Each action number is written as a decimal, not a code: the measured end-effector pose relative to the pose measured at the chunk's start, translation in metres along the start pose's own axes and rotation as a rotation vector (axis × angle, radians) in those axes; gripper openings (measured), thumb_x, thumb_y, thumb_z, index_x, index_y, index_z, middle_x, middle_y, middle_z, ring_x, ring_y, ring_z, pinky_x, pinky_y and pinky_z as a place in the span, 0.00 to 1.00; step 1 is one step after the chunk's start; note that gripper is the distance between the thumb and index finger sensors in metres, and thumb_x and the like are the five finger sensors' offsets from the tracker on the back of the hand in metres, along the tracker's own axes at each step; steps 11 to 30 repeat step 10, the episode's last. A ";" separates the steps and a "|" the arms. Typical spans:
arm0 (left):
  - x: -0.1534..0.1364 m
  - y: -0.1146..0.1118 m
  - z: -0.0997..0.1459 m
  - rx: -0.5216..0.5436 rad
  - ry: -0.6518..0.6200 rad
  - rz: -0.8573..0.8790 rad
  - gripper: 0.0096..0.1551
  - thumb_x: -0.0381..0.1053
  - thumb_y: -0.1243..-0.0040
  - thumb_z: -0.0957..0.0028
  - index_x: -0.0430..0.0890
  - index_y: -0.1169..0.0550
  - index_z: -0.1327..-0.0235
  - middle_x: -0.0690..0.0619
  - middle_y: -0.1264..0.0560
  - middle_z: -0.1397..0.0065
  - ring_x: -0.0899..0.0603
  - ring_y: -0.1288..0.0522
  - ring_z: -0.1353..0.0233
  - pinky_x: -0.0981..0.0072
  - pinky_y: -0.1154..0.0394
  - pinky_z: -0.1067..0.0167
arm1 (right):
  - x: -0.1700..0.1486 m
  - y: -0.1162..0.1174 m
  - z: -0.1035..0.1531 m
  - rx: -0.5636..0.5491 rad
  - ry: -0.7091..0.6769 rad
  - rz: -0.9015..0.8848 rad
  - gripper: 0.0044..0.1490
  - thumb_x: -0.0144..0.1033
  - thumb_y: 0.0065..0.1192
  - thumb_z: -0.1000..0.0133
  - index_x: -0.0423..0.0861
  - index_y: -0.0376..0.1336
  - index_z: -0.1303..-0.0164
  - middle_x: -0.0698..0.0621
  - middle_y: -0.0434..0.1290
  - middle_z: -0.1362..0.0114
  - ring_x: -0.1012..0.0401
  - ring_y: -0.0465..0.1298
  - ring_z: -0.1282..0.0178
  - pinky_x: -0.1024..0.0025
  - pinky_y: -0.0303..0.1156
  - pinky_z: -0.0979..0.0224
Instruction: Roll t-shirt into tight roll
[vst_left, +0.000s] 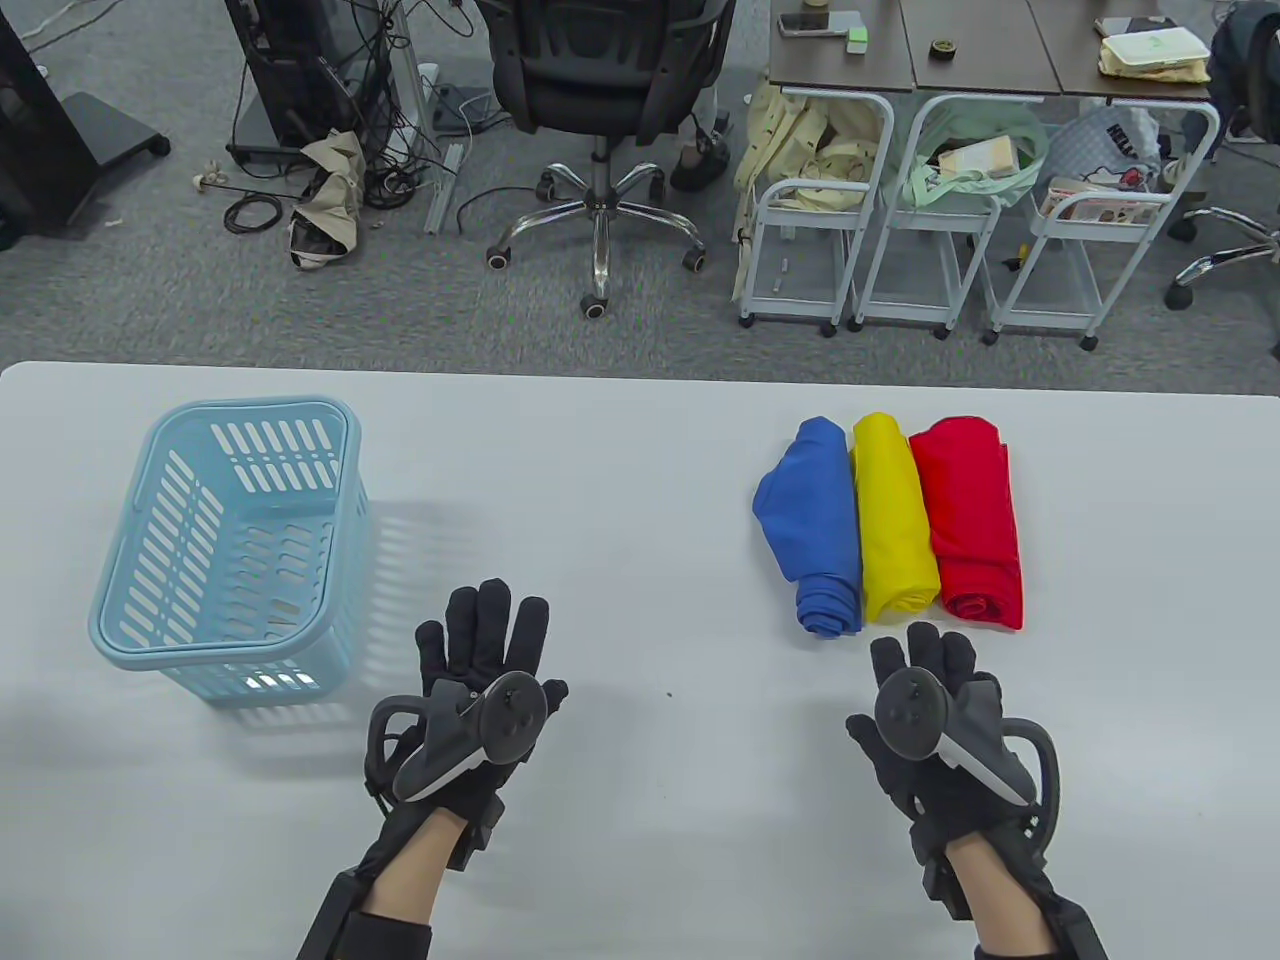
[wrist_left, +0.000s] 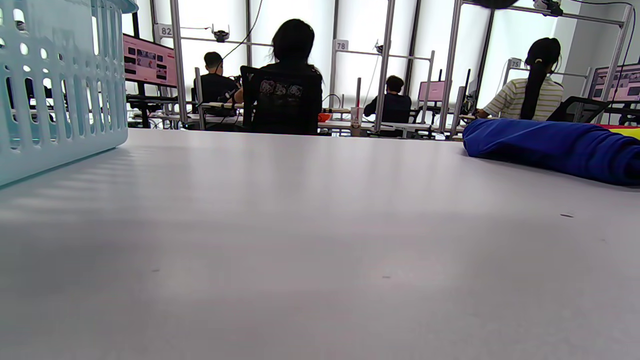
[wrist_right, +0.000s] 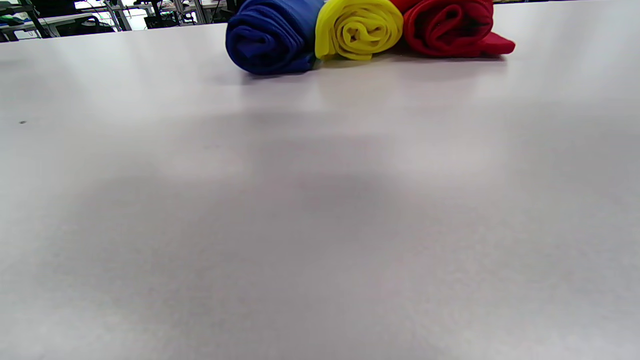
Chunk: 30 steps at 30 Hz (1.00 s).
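three rolled t-shirts lie side by side, touching, on the right of the surface (vst_left: 640, 460): the blue roll (vst_left: 815, 525), the yellow roll (vst_left: 893, 520), the red roll (vst_left: 970, 525). the left hand (vst_left: 480, 690) lies flat near the centre, fingers spread and holding nothing. the right hand (vst_left: 930, 720) rests just near of the rolls, fingers straight, also holding nothing. an empty light blue basket (vst_left: 150, 630) sits at left. the rolling looks finished; no unrolled shirt is in view, so the next move is probably carrying rolls to the basket.
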<state>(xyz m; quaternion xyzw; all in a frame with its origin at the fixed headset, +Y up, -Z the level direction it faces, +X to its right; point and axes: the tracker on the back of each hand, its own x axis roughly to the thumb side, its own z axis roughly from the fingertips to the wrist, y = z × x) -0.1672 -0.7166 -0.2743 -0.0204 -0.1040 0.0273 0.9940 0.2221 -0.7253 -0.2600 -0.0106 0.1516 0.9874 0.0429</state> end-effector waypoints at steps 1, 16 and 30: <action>0.000 0.000 0.000 -0.002 -0.001 -0.004 0.44 0.67 0.69 0.39 0.53 0.64 0.16 0.39 0.69 0.13 0.29 0.66 0.15 0.27 0.62 0.26 | 0.000 0.000 0.000 0.001 -0.002 -0.002 0.51 0.58 0.40 0.39 0.51 0.25 0.17 0.44 0.20 0.17 0.42 0.21 0.17 0.38 0.29 0.21; 0.001 -0.001 -0.001 -0.018 -0.007 -0.007 0.44 0.67 0.69 0.39 0.53 0.64 0.16 0.39 0.69 0.13 0.29 0.66 0.15 0.27 0.63 0.26 | 0.001 0.002 0.001 0.025 -0.020 0.001 0.51 0.59 0.39 0.39 0.51 0.25 0.17 0.43 0.21 0.17 0.41 0.22 0.17 0.38 0.31 0.21; 0.001 -0.001 -0.001 -0.018 -0.007 -0.007 0.44 0.67 0.69 0.39 0.53 0.64 0.16 0.39 0.69 0.13 0.29 0.66 0.15 0.27 0.63 0.26 | 0.001 0.002 0.001 0.025 -0.020 0.001 0.51 0.59 0.39 0.39 0.51 0.25 0.17 0.43 0.21 0.17 0.41 0.22 0.17 0.38 0.31 0.21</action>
